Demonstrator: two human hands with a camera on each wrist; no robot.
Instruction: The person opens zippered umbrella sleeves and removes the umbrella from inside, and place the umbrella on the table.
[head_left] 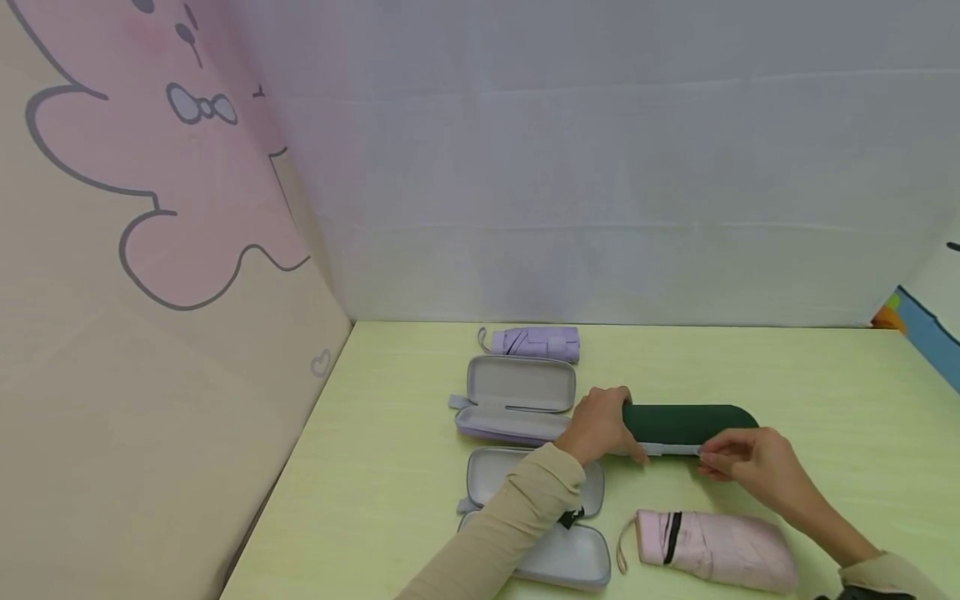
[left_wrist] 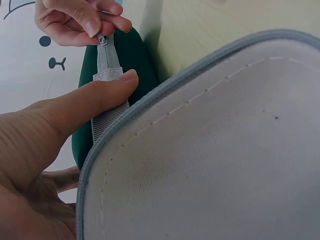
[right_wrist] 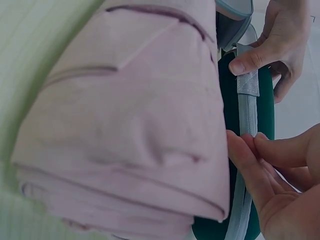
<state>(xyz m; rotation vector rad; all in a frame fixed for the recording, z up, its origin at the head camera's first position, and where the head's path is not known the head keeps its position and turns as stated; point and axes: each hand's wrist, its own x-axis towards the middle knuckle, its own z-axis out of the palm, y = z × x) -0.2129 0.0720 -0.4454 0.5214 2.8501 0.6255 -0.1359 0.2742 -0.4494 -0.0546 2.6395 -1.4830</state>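
Note:
A dark green zip case [head_left: 678, 421] with a light grey zip stands at the right of the middle of the table, its lid down. My left hand [head_left: 600, 427] grips its left end, and in the left wrist view the thumb [left_wrist: 107, 92] lies on the grey fabric tab [left_wrist: 108, 75] by the zip. With thumb and fingertips my right hand [head_left: 761, 462] pinches the zip pull [left_wrist: 101, 38] on the front side. In the right wrist view those fingertips cover the pull. A folded pink umbrella [head_left: 720, 546] lies in front of the case, near my right forearm.
Left of the case, a lilac case [head_left: 521, 382] lies unfolded with its grey lining showing. Nearer, a grey case [head_left: 566, 550] also lies spread, partly under my left sleeve [head_left: 510, 517]. A folded purple umbrella [head_left: 536, 342] sits at the back by the wall.

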